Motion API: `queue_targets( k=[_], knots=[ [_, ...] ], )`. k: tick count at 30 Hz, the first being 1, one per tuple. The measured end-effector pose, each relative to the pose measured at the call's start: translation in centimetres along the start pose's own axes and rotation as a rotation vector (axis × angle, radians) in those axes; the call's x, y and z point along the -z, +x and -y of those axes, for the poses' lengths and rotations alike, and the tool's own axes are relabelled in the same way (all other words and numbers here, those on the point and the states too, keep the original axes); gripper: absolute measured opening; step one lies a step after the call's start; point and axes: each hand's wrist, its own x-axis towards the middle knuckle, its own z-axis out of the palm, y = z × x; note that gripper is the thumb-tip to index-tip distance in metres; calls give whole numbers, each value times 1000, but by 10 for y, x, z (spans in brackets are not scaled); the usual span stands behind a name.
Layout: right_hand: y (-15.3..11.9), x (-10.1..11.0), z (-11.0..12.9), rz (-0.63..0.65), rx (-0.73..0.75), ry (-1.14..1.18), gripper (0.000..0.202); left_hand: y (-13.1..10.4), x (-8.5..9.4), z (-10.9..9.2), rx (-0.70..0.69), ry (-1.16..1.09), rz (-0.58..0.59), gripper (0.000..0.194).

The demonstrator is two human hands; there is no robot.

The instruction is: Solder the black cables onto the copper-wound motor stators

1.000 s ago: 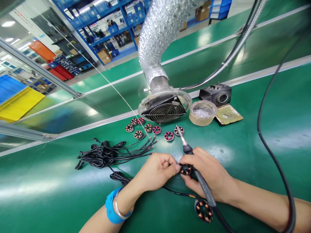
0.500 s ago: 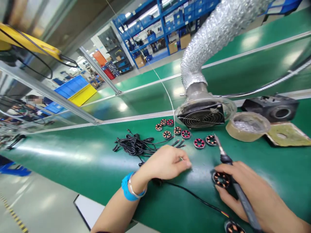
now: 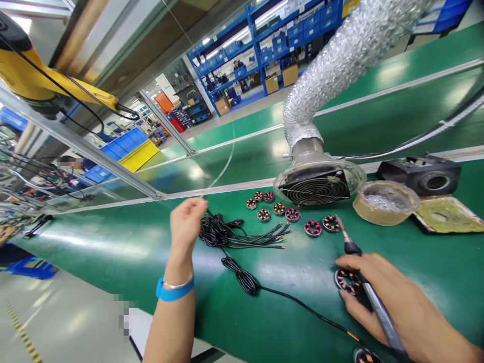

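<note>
in right hand (image 3: 401, 297), soldering iron (image 3: 373, 301)

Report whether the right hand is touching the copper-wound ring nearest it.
Touching: the head view shows the right hand holding the ring by its rim, between thumb and index finger.

The green workbench (image 3: 295, 264) is viewed close up from above its near edge by a head-worn camera aimed forward and down across it.

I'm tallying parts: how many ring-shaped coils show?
10: eight coils by the fan, one coil in the right hand, one coil cut off at the bottom edge. More may be hidden.
</note>
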Motion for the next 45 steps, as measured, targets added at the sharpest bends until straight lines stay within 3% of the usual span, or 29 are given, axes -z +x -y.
queue_targets(
  k=[3, 5, 6, 9, 10, 12, 16, 22, 25, 28, 30, 33, 35, 40, 45],
  knots=[
    [2, 2, -3, -18, -3, 4, 38, 0, 33, -11, -63, -146, -285, 30],
    [4, 5, -4, -29, -3, 9, 39, -17, 35, -28, -97, -202, -268, 25],
    [6, 8, -3, -34, -2, 13, 39, -30, 28, -37, -101, -201, -173, 22],
    [11, 19, 7, -85, -27, 62, 40, -69, -11, -67, -148, -28, 471, 10],
    [14, 23, 13, -110, -55, 100, 40, -80, -26, -75, -194, 23, 619, 10],
    [18, 28, 24, -151, -129, 216, 38, -96, -52, -85, -277, 88, 787, 13],
    [24, 30, 36, -230, -189, 398, 27, -110, -81, -86, -335, 153, 917, 16],
    [25, 31, 36, -254, -180, 406, 24, -110, -85, -93, -322, 165, 1003, 14],
    [23, 30, 35, -256, -132, 424, 25, -99, -89, -104, -323, 69, 1032, 25],
    [21, 27, 34, -265, -56, 440, 28, -90, -101, -108, -304, -167, 1078, 37],
    [21, 25, 34, -280, -5, 469, 30, -90, -113, -103, -174, -405, 1273, 45],
    [22, 24, 33, -306, 37, 481, 31, -97, -127, -92, 200, -692, 1579, 53],
    [23, 24, 33, -311, -9, 442, 30, -101, -131, -87, 332, -744, 1574, 52],
    [24, 24, 33, -254, -149, 435, 28, -109, -129, -87, 209, -695, 1303, 41],
    [22, 18, 35, -276, -165, 409, 27, -120, -133, -85, 236, -714, 1178, 33]
  ],
)
